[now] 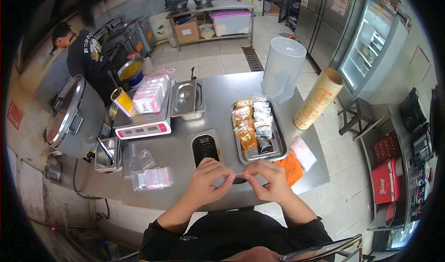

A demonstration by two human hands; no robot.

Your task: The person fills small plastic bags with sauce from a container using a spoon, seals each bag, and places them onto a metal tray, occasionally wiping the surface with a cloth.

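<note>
My left hand [209, 181] and my right hand [269, 181] are both closed in a pinch, thumb to forefinger, at the front of the steel table. Between them they hold the top edge of a small plastic bag [238, 180], with something dark below the edge. Just beyond my left hand is a steel container [204, 146] of dark liquid, partly hidden by the fingers. Past my right hand sits a steel tray [273, 157] with filled sachets, amber ones [245, 127] on the left and dark ones [264, 127] on the right. An orange cloth [290, 169] lies beside that hand.
Left on the table are empty bags [153, 177], a scale [143, 128] carrying packed bags [152, 95], and a lidded steel pan [187, 97]. A large pot [83, 118] stands at the far left. A plastic-wrap roll [320, 97] stands right. Another person [85, 53] works behind.
</note>
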